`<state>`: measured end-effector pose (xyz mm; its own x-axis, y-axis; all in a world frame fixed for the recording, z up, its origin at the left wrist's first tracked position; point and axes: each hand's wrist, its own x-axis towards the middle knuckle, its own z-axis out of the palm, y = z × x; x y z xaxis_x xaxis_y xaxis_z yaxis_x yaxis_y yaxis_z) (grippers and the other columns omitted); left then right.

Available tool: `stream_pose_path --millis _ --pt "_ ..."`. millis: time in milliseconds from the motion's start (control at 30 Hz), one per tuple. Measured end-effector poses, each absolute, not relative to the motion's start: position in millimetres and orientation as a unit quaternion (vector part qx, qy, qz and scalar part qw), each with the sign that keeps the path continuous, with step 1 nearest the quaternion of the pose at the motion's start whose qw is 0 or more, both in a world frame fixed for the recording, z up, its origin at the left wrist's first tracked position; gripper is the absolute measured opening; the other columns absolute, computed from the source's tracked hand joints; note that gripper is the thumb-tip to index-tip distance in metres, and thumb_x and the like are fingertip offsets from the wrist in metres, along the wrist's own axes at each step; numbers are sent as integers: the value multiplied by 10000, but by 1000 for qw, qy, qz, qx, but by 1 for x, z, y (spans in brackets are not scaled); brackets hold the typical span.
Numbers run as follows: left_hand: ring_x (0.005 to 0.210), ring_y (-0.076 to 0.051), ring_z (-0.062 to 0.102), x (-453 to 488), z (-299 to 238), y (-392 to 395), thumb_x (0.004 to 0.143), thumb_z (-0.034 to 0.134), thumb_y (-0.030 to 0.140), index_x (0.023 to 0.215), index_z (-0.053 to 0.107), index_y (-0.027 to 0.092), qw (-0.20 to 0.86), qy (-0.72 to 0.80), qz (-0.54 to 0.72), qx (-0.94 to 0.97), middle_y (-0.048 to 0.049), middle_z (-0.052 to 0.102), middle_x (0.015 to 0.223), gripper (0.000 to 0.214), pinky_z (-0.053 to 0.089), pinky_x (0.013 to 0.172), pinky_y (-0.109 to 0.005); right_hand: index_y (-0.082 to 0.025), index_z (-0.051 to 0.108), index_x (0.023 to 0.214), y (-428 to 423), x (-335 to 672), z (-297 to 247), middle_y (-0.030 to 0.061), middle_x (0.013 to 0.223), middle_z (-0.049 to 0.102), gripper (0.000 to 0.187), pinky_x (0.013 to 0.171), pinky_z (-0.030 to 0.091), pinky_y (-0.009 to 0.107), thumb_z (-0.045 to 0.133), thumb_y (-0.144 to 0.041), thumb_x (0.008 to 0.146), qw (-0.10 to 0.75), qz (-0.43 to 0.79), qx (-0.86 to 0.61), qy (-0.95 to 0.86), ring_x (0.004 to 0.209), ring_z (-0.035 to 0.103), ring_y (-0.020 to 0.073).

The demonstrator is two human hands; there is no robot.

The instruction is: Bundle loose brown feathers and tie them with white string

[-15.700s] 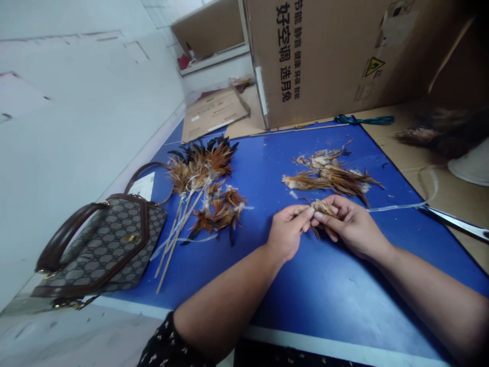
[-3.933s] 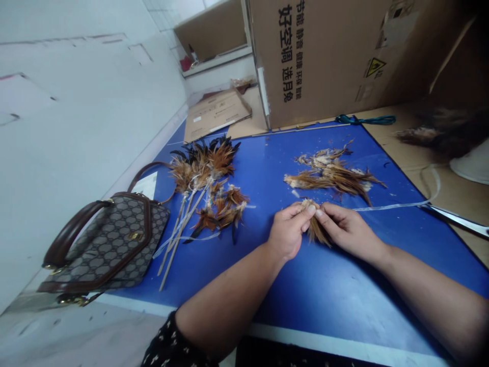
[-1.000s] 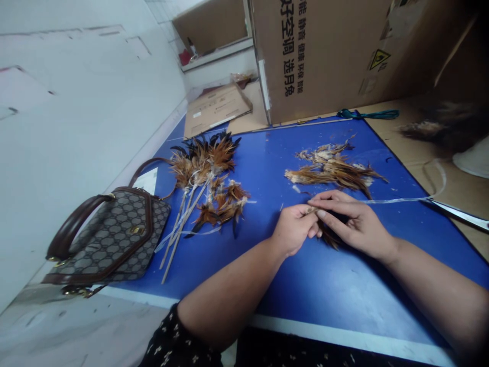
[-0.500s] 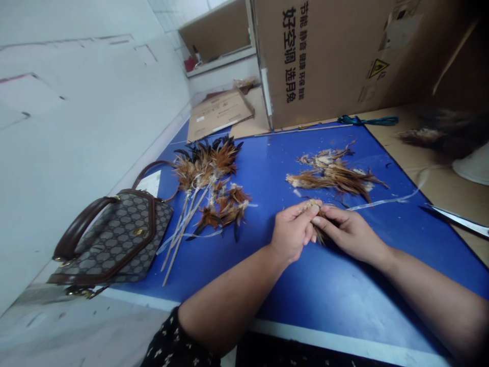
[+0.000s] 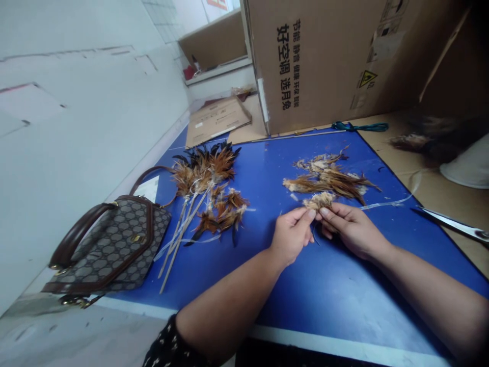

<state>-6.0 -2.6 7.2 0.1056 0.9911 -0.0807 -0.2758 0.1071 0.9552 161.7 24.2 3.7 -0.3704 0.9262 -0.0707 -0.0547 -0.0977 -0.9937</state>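
My left hand [image 5: 292,236] and my right hand [image 5: 349,229] meet over the blue mat [image 5: 328,290], fingers pinched together on a small bundle of brown feathers [image 5: 318,200] whose fluffy pale ends stick up between the fingertips. Just beyond the hands lies a loose pile of brown feathers [image 5: 330,178]. To the left lie several finished feather bunches tied to thin sticks [image 5: 204,188]. A clear thin strip [image 5: 385,204] runs from the right hand toward the right.
A patterned handbag [image 5: 107,244] with brown handles sits at the mat's left edge. A big cardboard box [image 5: 324,56] stands behind the mat. Scissors [image 5: 453,224] lie at the right on cardboard, near a white container [image 5: 468,165] and dark feathers [image 5: 424,137].
Both hands have stayed together on the feather bundle, turning it; its fluffy ends now stand up above the fingertips. The clear strip has shifted slightly. The camera tilted a little.
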Motion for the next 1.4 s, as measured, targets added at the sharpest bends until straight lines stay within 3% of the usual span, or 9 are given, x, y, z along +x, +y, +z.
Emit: stream_pose_path --millis 133,300,467,667,800,867,1000,1200,1400 --pt "426 -65 438 -9 7 -1 940 685 549 710 623 159 589 425 513 457 71 452 450 457 448 543 -230 -171 632 878 20 159 4 -48 552 514 409 440 406 245 693 -570 944 333 699 -364 -519 436 476 101" --pt "440 -34 431 -19 8 4 939 699 515 971 756 117 686 337 443 468 13 624 662 403 435 530 -234 -162 644 806 16 162 12 -55 567 482 378 367 458 236 768 -509 894 273 774 -301 -485 420 384 77" --pt "438 -23 393 -23 14 4 880 777 497 1069 782 113 734 312 393 458 -42 695 737 428 405 508 -246 -161 679 836 17 168 16 -71 529 445 341 357 454 231 753 -484 912 217 814 -250 -477 426 356 84" --pt "426 -2 327 -20 10 7 871 786 446 977 778 123 709 323 498 380 -29 718 789 340 383 490 -229 -176 729 894 20 173 28 17 646 671 389 613 543 281 622 -533 1006 243 605 -319 -688 609 637 150" --pt "408 -3 340 -19 6 10 860 789 463 1004 763 123 698 360 488 381 -17 728 809 370 376 458 -222 -228 771 1130 24 181 33 75 1020 774 275 825 590 362 672 -442 988 398 377 -393 -738 905 718 221" --pt "411 -4 357 -19 6 9 873 774 463 1000 765 120 698 361 472 399 -28 738 848 366 381 457 -223 -266 755 1259 24 182 34 88 1202 760 305 982 567 426 686 -375 982 432 303 -374 -763 1094 708 261" --pt "416 -17 363 -19 5 8 897 747 485 885 771 106 693 360 453 430 -13 687 728 379 368 462 -230 -314 720 1367 22 176 32 77 1247 760 376 1009 575 438 663 -286 996 427 295 -319 -793 1156 705 262" --pt "424 -38 345 -21 1 8 903 739 502 838 764 102 680 368 448 449 34 526 532 405 261 444 -220 -293 753 1322 23 172 23 86 1174 777 339 946 608 406 660 -254 998 427 300 -304 -797 1095 727 246" --pt "431 -43 344 -20 2 8 884 765 490 812 740 106 680 372 450 443 37 502 525 391 211 429 -226 -309 718 1374 23 176 24 85 1254 742 395 1006 583 413 662 -221 992 423 293 -297 -805 1170 694 248"
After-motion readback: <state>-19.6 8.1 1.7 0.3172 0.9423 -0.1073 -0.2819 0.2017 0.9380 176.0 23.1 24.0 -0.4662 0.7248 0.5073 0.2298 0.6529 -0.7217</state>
